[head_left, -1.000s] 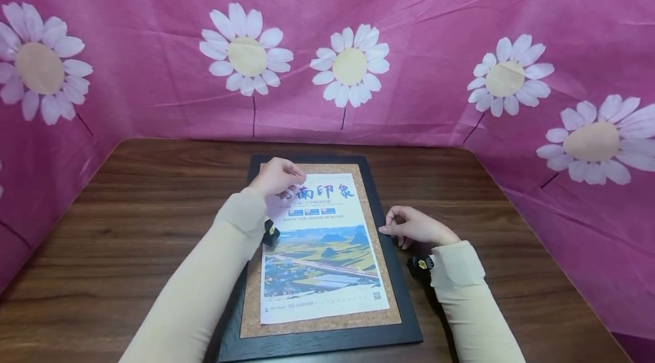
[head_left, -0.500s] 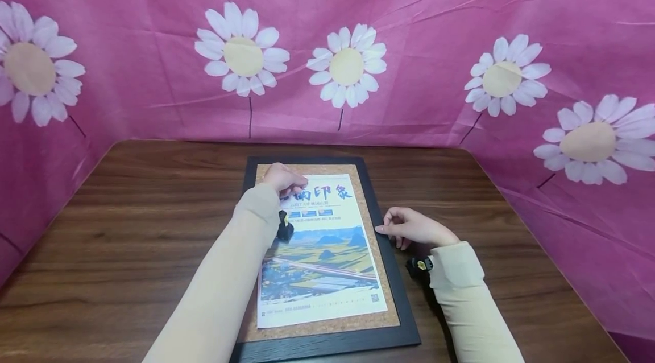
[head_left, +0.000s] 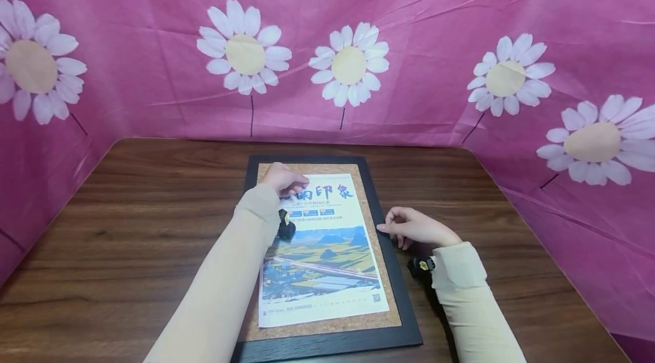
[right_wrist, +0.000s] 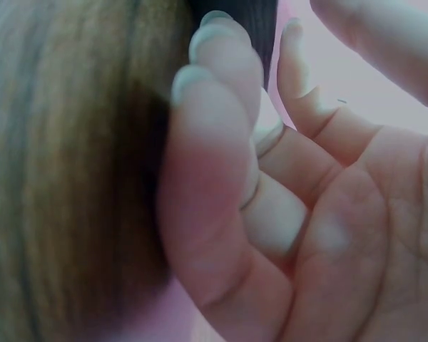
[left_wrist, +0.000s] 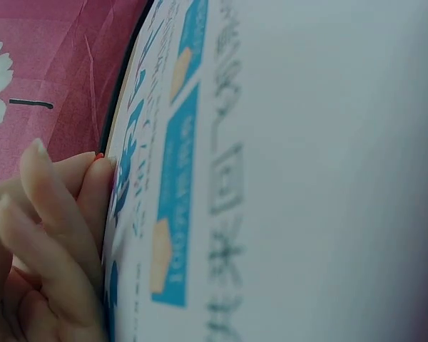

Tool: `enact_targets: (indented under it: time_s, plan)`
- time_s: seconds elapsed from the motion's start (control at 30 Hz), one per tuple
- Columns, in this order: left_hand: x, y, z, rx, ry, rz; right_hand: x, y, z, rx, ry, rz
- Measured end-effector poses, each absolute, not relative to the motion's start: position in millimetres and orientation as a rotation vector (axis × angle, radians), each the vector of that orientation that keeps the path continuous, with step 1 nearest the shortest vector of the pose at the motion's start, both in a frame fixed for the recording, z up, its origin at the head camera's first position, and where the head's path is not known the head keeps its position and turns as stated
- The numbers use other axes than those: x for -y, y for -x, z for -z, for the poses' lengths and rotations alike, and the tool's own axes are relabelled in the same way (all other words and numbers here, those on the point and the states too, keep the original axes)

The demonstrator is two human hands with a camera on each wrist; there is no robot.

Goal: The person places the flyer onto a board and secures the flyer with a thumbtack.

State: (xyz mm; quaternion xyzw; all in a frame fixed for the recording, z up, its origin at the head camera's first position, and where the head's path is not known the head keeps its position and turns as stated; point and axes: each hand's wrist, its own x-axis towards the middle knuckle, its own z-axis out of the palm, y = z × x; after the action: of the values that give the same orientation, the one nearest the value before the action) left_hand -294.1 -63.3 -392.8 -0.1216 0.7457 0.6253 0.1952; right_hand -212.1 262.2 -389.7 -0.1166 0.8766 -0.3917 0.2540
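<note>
The left hand point(head_left: 284, 178) rests with curled fingers point(left_wrist: 53, 214) on the upper left corner of a printed poster point(head_left: 322, 249); whether it pinches anything cannot be told. The right hand point(head_left: 414, 227), fingers loosely curled and holding nothing, touches the right edge of the black-framed cork board point(head_left: 381, 317). The poster lies flat on this board, which sits on a wooden table point(head_left: 128, 221) before a pink daisy-print cloth point(head_left: 419, 38).
</note>
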Motion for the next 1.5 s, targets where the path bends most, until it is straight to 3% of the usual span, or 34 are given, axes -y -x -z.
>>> enact_targets:
  time_s: [1.5]
  plan:
    - [65.6, 287.2, 387.4, -2.009, 0.342, -1.815, -262.5, 214.8, 394.5, -2.397, 0.275, 1.063]
